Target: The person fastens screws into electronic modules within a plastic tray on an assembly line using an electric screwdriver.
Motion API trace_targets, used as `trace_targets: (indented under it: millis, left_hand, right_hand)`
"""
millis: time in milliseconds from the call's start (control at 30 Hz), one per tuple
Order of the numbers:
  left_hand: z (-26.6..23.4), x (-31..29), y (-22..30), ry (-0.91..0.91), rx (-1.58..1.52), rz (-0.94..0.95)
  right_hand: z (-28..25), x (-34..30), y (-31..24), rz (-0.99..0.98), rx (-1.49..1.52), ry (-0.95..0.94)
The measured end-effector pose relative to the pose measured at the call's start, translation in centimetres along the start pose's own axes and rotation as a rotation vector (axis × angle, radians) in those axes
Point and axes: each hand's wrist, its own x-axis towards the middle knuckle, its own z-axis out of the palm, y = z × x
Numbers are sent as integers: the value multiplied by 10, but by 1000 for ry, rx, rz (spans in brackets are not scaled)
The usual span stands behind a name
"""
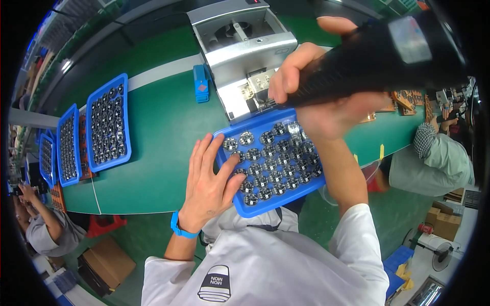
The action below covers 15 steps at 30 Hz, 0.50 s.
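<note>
A blue tray (263, 208) sits at the near edge of the green bench, holding rows of small round parts (275, 176) with dark, shiny tops. My left hand (212, 178) lies over its left rim with fingers apart, the index fingertip touching a part in the left column. My right hand (329, 116) is wrapped around a large black electric screwdriver (367, 58), held above the tray's far right side. The tool's narrow end points at the front of a silver screw feeder (247, 58); the hand and tool hide the exact tip and the tray's right corner.
A small blue plastic device (201, 84) stands left of the feeder. More filled blue trays (128, 137) line the bench's left side. Orange-brown boards (406, 102) lie at the far right. Co-workers sit at the left and right (431, 158); a cardboard box (107, 262) is on the floor.
</note>
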Motion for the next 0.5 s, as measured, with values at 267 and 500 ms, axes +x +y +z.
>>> trace_targets:
  millis: [267,500]
  left_hand:
    - [0,-1,0,4,-6,-11]
    - [1,0,1,0,-13,-9]
  right_hand:
    - [2,-2,-12,-3,152,49]
    - [-4,-2,-2,23,-33,16]
